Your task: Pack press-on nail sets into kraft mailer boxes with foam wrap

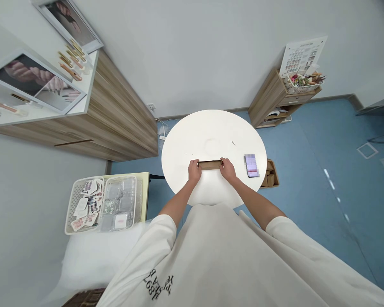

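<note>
A brown cardboard box (210, 165) is over the near half of the round white tabletop (208, 128), though whether it rests there or is slightly raised cannot be told. The left hand (195, 170) and right hand (227, 168) have their fingers clamped on its opposite ends. Squeezing too hard could buckle the thin-looking card, and pressing unevenly could skew it or let one end slip. A wide sweep of the right arm might knock the phone (251, 165), which lies by the tabletop's right edge, over towards the open carton (270, 181) of small brown boxes beside that edge.
</note>
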### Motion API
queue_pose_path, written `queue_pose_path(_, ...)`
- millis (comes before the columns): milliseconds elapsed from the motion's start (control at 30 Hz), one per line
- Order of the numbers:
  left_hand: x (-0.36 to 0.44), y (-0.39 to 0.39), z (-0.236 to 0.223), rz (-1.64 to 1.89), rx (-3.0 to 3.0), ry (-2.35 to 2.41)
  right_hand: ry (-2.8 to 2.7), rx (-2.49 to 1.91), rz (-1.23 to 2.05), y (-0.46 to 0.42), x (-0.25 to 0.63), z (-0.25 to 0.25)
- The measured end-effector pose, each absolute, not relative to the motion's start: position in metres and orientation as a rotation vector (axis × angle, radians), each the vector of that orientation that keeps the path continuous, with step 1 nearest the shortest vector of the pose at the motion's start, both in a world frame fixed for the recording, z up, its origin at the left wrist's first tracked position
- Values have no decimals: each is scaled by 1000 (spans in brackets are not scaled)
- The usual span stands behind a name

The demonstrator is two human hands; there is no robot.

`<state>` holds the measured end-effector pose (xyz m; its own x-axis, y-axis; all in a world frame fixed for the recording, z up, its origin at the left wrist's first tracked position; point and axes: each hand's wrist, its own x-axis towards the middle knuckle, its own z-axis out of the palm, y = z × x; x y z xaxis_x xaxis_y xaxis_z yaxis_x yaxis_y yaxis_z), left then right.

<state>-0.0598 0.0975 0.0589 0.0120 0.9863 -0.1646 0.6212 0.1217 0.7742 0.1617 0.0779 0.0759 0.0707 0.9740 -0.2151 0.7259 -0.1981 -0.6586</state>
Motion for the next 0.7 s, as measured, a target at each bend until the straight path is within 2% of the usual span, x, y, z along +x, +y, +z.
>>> queue_pose_path(200, -64, 92, 61, 602, 1702, 1630, -1812, -1968, 880, 74, 163, 75)
queue_pose_path(433, -71, 64, 58, 261, 1940, 1514, -1985, -1984, 936, 49, 163, 63)
queue_pose_path(700, -69, 67, 55, 129, 1922, 1570, -2001, -2021, 1009, 52, 165, 56)
